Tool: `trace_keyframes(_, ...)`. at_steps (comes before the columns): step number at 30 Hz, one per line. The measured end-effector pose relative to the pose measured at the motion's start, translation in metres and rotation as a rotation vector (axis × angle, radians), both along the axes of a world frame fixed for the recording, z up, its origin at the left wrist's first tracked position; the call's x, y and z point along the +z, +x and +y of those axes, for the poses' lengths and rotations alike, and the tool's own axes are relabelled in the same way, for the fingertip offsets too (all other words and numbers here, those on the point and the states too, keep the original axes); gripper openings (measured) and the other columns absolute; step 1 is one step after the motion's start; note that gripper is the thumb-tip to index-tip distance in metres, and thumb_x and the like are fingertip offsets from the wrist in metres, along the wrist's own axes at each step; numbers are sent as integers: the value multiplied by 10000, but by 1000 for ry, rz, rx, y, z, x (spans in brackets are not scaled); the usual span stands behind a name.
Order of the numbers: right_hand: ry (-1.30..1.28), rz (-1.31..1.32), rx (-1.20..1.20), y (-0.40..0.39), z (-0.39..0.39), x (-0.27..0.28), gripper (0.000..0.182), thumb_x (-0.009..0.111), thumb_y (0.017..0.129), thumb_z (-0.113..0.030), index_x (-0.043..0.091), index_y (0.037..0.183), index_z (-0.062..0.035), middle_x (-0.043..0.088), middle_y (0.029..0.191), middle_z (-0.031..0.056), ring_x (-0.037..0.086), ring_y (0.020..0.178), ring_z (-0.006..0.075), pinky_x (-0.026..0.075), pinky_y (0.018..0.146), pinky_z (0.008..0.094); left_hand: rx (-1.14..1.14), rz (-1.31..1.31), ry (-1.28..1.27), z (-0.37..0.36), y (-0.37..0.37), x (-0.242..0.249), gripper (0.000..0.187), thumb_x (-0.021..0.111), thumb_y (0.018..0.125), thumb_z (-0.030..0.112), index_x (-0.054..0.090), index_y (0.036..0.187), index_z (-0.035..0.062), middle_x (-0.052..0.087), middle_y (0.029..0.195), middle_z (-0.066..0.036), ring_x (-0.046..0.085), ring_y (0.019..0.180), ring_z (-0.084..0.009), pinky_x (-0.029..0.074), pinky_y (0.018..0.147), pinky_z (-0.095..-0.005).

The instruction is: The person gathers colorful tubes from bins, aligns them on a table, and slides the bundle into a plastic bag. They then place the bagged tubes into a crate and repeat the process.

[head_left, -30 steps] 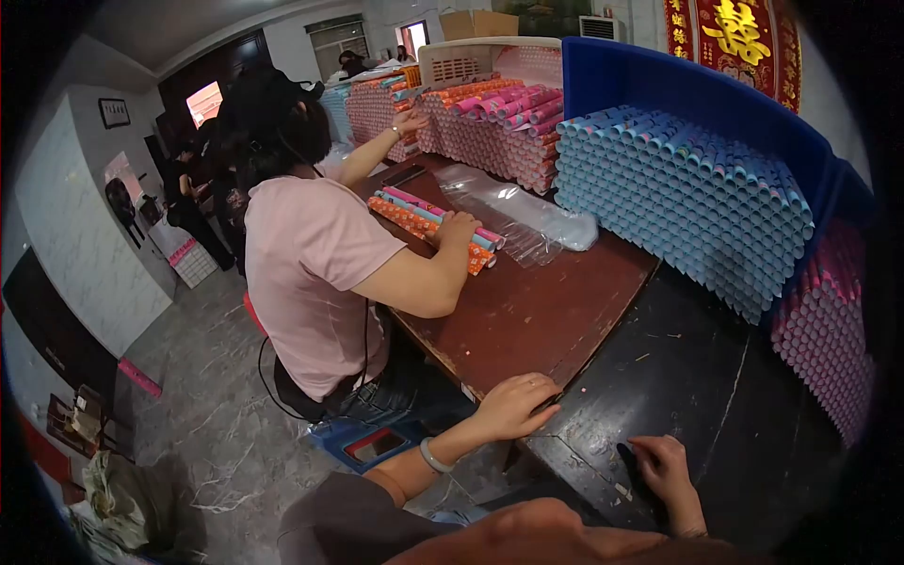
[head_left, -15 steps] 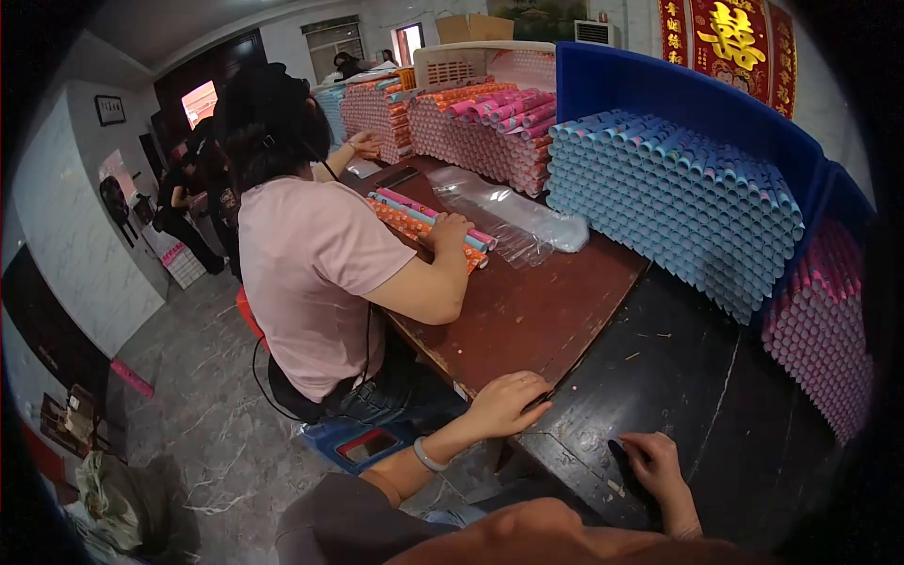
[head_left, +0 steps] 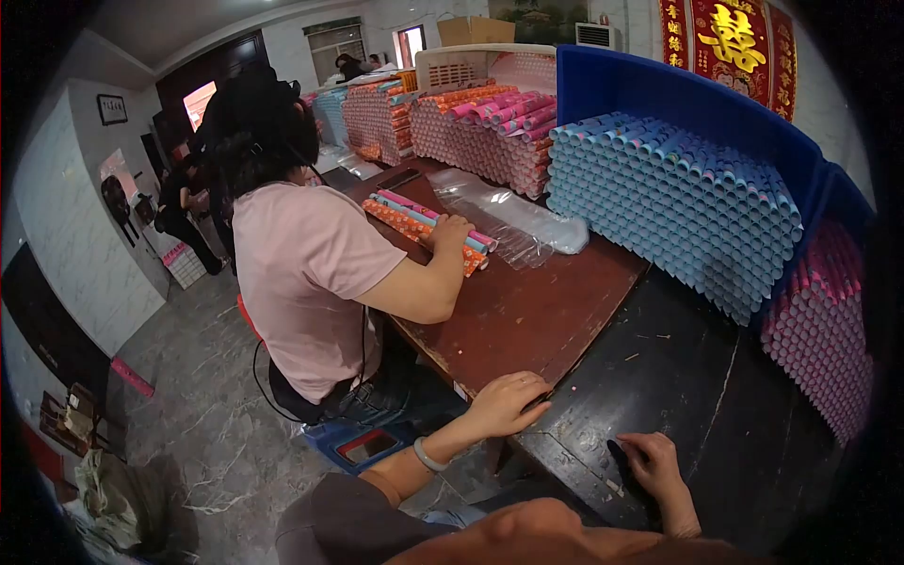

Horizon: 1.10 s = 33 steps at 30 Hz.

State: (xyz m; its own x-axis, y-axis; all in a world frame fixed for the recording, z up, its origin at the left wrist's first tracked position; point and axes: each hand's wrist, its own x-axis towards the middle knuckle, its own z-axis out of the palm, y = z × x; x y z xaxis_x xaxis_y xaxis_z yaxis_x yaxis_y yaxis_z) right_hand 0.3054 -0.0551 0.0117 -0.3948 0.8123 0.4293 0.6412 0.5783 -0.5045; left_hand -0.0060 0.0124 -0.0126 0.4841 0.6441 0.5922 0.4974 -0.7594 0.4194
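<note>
My left hand (head_left: 508, 405) rests at the seam between the brown table (head_left: 537, 320) and the black table (head_left: 678, 377), palm down, with thumb and fingers slightly apart. A dark patch, like a shadow, shows beside its fingertips. Over the near part of the black table lies my right hand (head_left: 656, 468), loosely bent, a dark patch at its fingertips too. Neither hand shows anything in its grasp. Closest to them are small scraps on the black tabletop.
A seated co-worker (head_left: 311, 273) has a hand on patterned paper tubes (head_left: 414, 221). Clear plastic bags (head_left: 513, 217) lie alongside. Behind stand stacked light-blue tubes (head_left: 669, 207) in a blue bin (head_left: 678, 85), with pink tubes (head_left: 819, 330) at right. A phone (head_left: 397, 179) lies farther back.
The co-worker's far arm has drawn back out of sight from the stacked tubes, and their head and body have leaned a little left. My hands have stayed put.
</note>
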Motion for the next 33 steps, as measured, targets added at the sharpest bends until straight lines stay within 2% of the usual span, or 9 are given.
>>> trace_keyframes(16,4,-21,13,2,0,-1,227,694,779,-27,705,994,-99,673,738,99,610,628,273,468,638,373,4,-18,31,-1,2,2,239,646,864,191,625,1008,2,642,958,-142,623,946,-313,516,791,-386)
trace_keyframes(33,-38,-25,-10,-1,-1,4,182,698,784,-38,720,957,-91,701,819,110,624,654,274,456,646,366,3,17,-12,1,1,-1,239,631,886,204,627,1036,18,640,998,-137,616,971,-307,508,818,-386)
